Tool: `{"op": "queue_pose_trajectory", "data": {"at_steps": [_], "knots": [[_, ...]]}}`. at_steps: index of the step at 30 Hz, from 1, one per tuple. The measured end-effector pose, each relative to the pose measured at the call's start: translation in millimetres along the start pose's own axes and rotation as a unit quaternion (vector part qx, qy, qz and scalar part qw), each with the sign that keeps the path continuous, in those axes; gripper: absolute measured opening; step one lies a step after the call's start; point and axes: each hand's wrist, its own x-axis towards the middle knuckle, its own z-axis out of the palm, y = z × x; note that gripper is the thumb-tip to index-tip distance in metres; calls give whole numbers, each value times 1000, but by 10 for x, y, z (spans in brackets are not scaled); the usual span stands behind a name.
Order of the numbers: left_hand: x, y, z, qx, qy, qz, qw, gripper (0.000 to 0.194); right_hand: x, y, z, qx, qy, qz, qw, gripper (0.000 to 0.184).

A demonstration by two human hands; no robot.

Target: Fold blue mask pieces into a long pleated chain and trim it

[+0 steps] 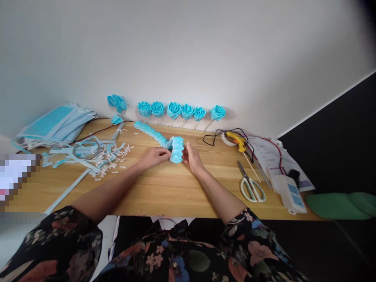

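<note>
A pleated blue strip, which looks like folded face-mask fabric, stands up between my two hands over the middle of the wooden table. Its long tail runs back and to the left along the tabletop. My left hand pinches the strip's lower left edge with thumb and fingertips. On the other side, my right hand grips the right edge, thumb raised and fingers curled partly behind the fabric. Behind them, several blue fabric roses on thin sticks lean against the wall.
Stacked face masks lie at the left, beside cut strips and white scraps. A yellow glue gun with a black cord rests at the back right. Nearer are white-handled scissors, a white power strip and printed papers.
</note>
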Motion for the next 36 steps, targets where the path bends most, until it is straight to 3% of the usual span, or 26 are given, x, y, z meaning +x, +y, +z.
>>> {"op": "queue_pose_trajectory", "data": {"at_steps": [4, 9, 12, 16, 25, 36], "knots": [[-46, 20, 6, -26, -42, 32, 998, 27, 38, -19, -43, 9, 30, 15, 999, 67], [-107, 15, -5, 12, -164, 47, 985, 33, 98, -48, -138, -21, 69, 14, 997, 73], [-124, 28, -35, 27, -202, 57, 977, 43, 111, -37, -158, -59, 83, -15, 995, 74], [-131, 58, -66, 15, -192, 52, 980, 48, 114, -17, -158, -75, 101, -51, 991, 74], [-150, 129, -52, 16, -180, 21, 983, 54, 118, -16, -149, -76, 91, -60, 991, 73], [-138, 119, -40, 16, -168, 4, 986, 62, 194, 59, -183, -93, 37, -70, 993, 67]]}}
